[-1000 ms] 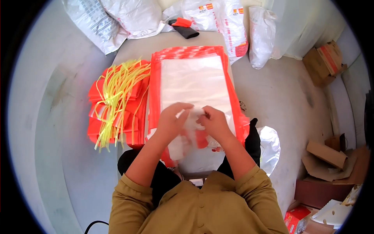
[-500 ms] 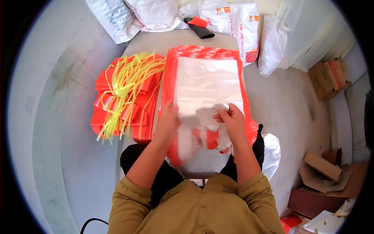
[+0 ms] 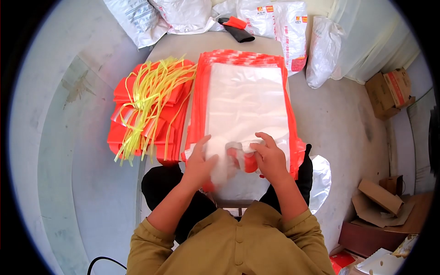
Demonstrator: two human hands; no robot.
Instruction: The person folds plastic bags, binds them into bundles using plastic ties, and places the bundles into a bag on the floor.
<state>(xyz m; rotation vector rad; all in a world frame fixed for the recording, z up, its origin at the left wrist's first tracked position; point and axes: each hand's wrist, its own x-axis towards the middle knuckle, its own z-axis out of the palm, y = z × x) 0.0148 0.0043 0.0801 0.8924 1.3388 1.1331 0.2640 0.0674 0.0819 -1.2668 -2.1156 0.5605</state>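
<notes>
A stack of red and clear plastic bags (image 3: 247, 101) lies in front of me, its top sheet see-through and shiny. My left hand (image 3: 199, 166) is at the near left of the stack, thumb and forefinger spread apart over the film. On the near right, my right hand (image 3: 273, 161) has its forefinger raised away from the thumb, beside the crumpled near edge of the plastic (image 3: 242, 158). Red patches show through this edge, which is blurred. Whether the lower fingers of either hand touch the film cannot be made out.
Left of the stack lies a pile of folded red bags (image 3: 160, 133) with yellow ties (image 3: 142, 101) across it. White printed sacks (image 3: 256, 20) line the far edge, near a black and red roll (image 3: 237, 31). Cardboard boxes (image 3: 389, 94) stand on the right.
My right hand has loosened its pinch on the clear film and spread its fingers. My left hand has moved slightly toward me and its thumb now points inward.
</notes>
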